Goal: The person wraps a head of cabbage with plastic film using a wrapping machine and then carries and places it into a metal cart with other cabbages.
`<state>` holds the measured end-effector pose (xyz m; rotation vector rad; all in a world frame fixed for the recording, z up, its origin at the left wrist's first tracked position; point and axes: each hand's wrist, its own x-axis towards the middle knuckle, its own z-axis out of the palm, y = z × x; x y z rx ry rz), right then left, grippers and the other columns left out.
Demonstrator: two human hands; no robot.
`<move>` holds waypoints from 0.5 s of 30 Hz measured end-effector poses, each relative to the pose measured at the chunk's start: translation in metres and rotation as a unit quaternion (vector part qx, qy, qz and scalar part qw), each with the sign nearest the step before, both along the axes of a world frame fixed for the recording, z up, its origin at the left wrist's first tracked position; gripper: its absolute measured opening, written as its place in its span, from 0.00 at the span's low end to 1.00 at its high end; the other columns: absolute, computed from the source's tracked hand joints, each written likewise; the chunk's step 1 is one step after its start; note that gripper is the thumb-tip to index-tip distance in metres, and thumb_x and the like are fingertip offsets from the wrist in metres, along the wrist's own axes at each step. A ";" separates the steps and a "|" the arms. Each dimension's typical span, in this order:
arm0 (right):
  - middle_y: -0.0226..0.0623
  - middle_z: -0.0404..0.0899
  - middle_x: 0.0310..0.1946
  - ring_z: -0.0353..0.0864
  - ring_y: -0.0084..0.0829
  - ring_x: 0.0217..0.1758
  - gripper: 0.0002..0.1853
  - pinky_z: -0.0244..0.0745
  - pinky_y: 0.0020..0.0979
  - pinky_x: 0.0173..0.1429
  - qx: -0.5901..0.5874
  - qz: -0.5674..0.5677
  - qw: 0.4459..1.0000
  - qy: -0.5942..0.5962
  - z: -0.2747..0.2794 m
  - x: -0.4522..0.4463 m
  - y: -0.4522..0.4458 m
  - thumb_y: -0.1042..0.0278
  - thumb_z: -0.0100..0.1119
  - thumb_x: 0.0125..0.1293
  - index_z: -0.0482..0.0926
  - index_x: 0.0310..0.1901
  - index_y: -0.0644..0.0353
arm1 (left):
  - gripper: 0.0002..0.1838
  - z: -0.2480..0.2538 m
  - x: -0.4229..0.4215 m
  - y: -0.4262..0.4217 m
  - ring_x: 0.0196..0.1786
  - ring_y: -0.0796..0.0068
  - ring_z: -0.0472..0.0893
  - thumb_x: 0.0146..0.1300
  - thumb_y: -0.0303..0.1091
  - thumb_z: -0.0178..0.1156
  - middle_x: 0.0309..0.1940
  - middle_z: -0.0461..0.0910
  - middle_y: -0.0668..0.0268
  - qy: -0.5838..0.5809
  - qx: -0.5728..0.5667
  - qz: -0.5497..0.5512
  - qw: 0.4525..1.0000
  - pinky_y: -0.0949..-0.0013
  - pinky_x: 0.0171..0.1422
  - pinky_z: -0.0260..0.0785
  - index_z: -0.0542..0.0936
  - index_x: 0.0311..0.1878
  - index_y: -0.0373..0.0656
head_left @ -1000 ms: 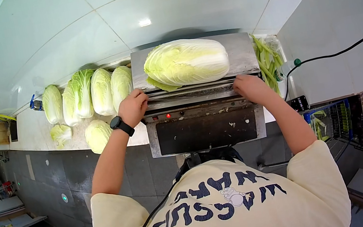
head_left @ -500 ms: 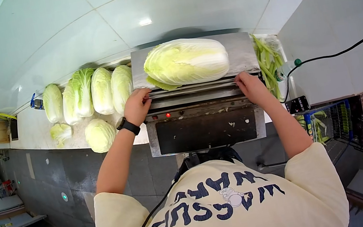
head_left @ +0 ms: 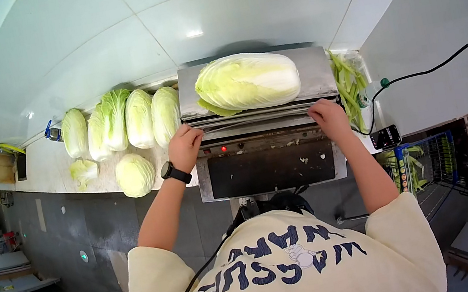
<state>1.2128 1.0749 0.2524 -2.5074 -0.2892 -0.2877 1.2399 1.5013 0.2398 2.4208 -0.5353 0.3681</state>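
A large napa cabbage (head_left: 251, 82) lies on its side on the metal top of a film-wrapping machine (head_left: 209, 181) with a lit red light. Below it, a thin edge of clear plastic film (head_left: 255, 121) stretches between my hands, across the rollers. My left hand (head_left: 185, 147), with a watch on its wrist, pinches the film's left end. The right end is pinched by my right hand (head_left: 329, 117), its fingertips close together. Both hands are apart from the cabbage.
Several napa cabbages (head_left: 139, 119) stand in a row left of the machine, with another cabbage (head_left: 135, 176) in front. Right of it lie long green pods (head_left: 350, 88), a phone (head_left: 385, 137) and a black cable (head_left: 427, 71). A cart (head_left: 431, 161) stands at lower right.
Both hands have drawn slightly back from the cabbage toward my body, and the film edge between them now shows over the rollers. The cabbage stays on the machine top.
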 end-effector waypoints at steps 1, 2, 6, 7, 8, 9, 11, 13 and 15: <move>0.39 0.81 0.34 0.83 0.44 0.38 0.03 0.78 0.39 0.43 0.007 -0.009 1.000 -0.005 0.005 -0.007 0.000 0.73 0.66 0.63 0.84 0.37 0.61 | 0.03 0.004 -0.005 0.000 0.35 0.57 0.81 0.59 0.25 0.67 0.31 0.77 0.61 -0.002 -0.008 0.003 1.000 0.59 0.38 0.74 0.85 0.37 0.41; 0.39 0.81 0.34 0.83 0.44 0.38 0.03 0.78 0.38 0.43 0.022 -0.012 1.000 -0.019 0.010 -0.013 0.001 0.74 0.67 0.62 0.84 0.37 0.61 | 0.03 0.009 -0.010 0.000 0.34 0.57 0.81 0.59 0.25 0.68 0.32 0.77 0.61 -0.003 -0.016 0.007 1.000 0.59 0.38 0.74 0.85 0.37 0.41; 0.39 0.82 0.34 0.83 0.41 0.36 0.05 0.77 0.35 0.40 0.075 -0.034 0.996 -0.029 0.040 -0.045 0.008 0.78 0.69 0.60 0.84 0.38 0.63 | 0.06 0.042 -0.035 0.002 0.34 0.60 0.81 0.57 0.22 0.69 0.32 0.78 0.62 -0.034 -0.037 -0.010 0.999 0.62 0.37 0.73 0.86 0.38 0.40; 0.39 0.82 0.33 0.83 0.41 0.36 0.05 0.77 0.35 0.40 0.088 -0.043 0.995 -0.021 0.050 -0.053 0.009 0.79 0.69 0.60 0.84 0.38 0.63 | 0.07 0.052 -0.039 0.003 0.34 0.62 0.81 0.57 0.21 0.70 0.31 0.78 0.62 -0.041 -0.039 -0.014 0.998 0.63 0.37 0.73 0.86 0.39 0.40; 0.39 0.82 0.33 0.83 0.40 0.36 0.06 0.77 0.34 0.40 0.087 -0.040 0.995 -0.036 0.060 -0.060 0.011 0.79 0.69 0.60 0.84 0.38 0.64 | 0.08 0.063 -0.043 0.004 0.34 0.63 0.81 0.56 0.20 0.70 0.31 0.79 0.62 -0.048 -0.041 -0.018 0.998 0.65 0.37 0.73 0.86 0.40 0.40; 0.39 0.82 0.33 0.84 0.40 0.36 0.06 0.77 0.33 0.40 0.087 -0.037 0.994 -0.052 0.070 -0.066 0.013 0.80 0.69 0.59 0.84 0.38 0.64 | 0.09 0.073 -0.046 0.006 0.33 0.64 0.81 0.55 0.19 0.71 0.31 0.79 0.62 -0.076 -0.039 -0.032 0.996 0.66 0.37 0.73 0.86 0.40 0.39; 0.40 0.83 0.33 0.84 0.39 0.36 0.05 0.77 0.32 0.39 0.084 -0.042 0.993 -0.078 0.089 -0.077 0.015 0.80 0.69 0.60 0.84 0.38 0.65 | 0.09 0.092 -0.051 0.010 0.33 0.65 0.80 0.55 0.18 0.70 0.31 0.79 0.63 -0.073 -0.048 -0.037 0.996 0.66 0.37 0.73 0.86 0.39 0.39; 0.40 0.83 0.33 0.84 0.39 0.35 0.05 0.77 0.31 0.39 0.078 -0.056 0.991 -0.096 0.105 -0.087 0.014 0.81 0.68 0.60 0.84 0.38 0.65 | 0.08 0.113 -0.055 0.013 0.33 0.66 0.80 0.55 0.17 0.70 0.31 0.78 0.63 -0.071 -0.055 -0.039 0.995 0.68 0.37 0.72 0.86 0.38 0.39; 0.41 0.83 0.33 0.83 0.37 0.35 0.04 0.76 0.31 0.39 0.082 -0.064 0.990 -0.094 0.127 -0.093 0.017 0.81 0.68 0.61 0.84 0.38 0.65 | 0.08 0.135 -0.054 0.015 0.34 0.64 0.81 0.56 0.20 0.70 0.33 0.78 0.63 -0.080 -0.052 -0.041 0.995 0.67 0.38 0.73 0.86 0.39 0.40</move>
